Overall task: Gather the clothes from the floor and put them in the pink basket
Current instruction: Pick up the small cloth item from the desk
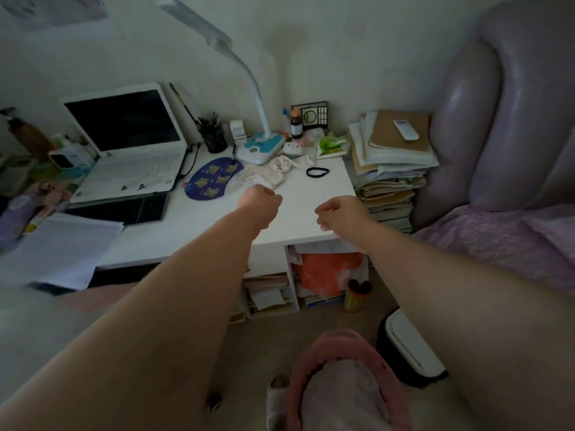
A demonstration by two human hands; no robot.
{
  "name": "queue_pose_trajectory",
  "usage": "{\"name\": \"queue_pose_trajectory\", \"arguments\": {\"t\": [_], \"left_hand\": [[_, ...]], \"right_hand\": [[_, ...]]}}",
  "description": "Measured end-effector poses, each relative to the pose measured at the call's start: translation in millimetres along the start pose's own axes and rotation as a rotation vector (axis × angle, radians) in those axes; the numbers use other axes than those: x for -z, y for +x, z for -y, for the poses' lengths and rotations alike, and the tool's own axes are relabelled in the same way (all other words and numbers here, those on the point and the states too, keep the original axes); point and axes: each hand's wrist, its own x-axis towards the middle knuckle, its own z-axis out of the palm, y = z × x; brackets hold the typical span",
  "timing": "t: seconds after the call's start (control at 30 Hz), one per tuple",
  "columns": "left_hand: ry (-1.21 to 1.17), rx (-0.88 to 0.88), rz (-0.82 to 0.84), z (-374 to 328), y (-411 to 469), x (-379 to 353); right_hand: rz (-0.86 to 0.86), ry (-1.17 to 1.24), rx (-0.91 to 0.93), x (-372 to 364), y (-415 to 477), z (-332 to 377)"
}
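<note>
The pink basket (pixel 300 374) stands on the floor at the bottom of the view, between my arms, with pale cloth (pixel 342 396) filling it. Both arms reach out over the white desk (pixel 298 219). My left hand (pixel 259 200) hangs above the desk with its fingers curled shut and nothing in it. My right hand (pixel 342 214) hovers near the desk's front right corner, fingers loosely bent and apart, holding nothing. A crumpled pale pink garment (pixel 273 174) lies on the desk just beyond my left hand.
A white laptop (pixel 130 144), keyboard (pixel 124 209), blue fan (pixel 213 178), desk lamp (pixel 258 144) and black hair tie (pixel 317 172) sit on the desk. Stacked books (pixel 392 163) stand right of it, beside a padded purple headboard (pixel 504 119). A white-lidded bin (pixel 410 346) stands near the basket.
</note>
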Motion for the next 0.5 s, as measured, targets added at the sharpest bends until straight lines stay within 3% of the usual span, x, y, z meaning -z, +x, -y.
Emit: {"name": "queue_pose_trajectory", "arguments": {"t": [0.17,0.5], "left_hand": [[0.136,-0.039,0.074,-15.2,102.7,8.0],[0.421,-0.066,0.137,-1.0,278.7,-2.4]], "right_hand": [[-0.066,0.008,-0.075,-21.2,84.1,19.8],[-0.037,-0.230,-0.137,-72.7,268.6,52.4]]}}
